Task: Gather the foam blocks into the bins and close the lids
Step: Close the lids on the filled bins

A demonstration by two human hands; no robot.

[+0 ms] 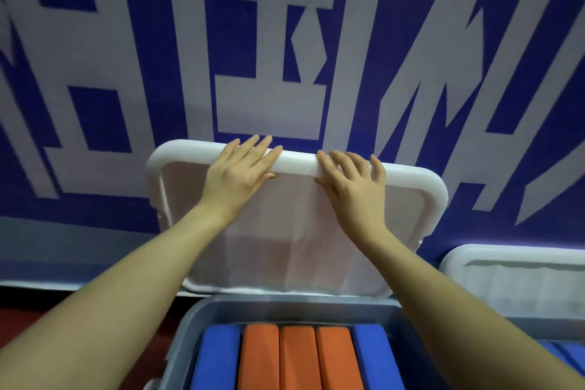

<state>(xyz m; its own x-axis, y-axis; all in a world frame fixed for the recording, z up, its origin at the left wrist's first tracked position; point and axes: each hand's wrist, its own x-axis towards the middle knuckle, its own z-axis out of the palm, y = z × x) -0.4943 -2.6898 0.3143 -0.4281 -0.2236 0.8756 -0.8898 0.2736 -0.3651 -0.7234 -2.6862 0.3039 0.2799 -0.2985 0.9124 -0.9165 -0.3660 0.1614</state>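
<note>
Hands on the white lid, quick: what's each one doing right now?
Left hand: grips the top rim of the raised white lid, fingers over the edge.
Right hand: grips the same rim, fingers curled over it.

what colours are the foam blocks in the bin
Three orange blocks in the middle, with a blue block each side; head view.

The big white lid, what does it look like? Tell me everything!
The white lid is a rounded rectangle of plastic with a thick white rim and a thinner, see-through middle panel. It stands open, tilted up behind the grey bin, in front of the blue and white wall. Its bottom edge meets the bin's back rim. The hands hold its top edge: the left hand and the right hand both have fingers hooked over the rim, thumbs on the near side.
</note>
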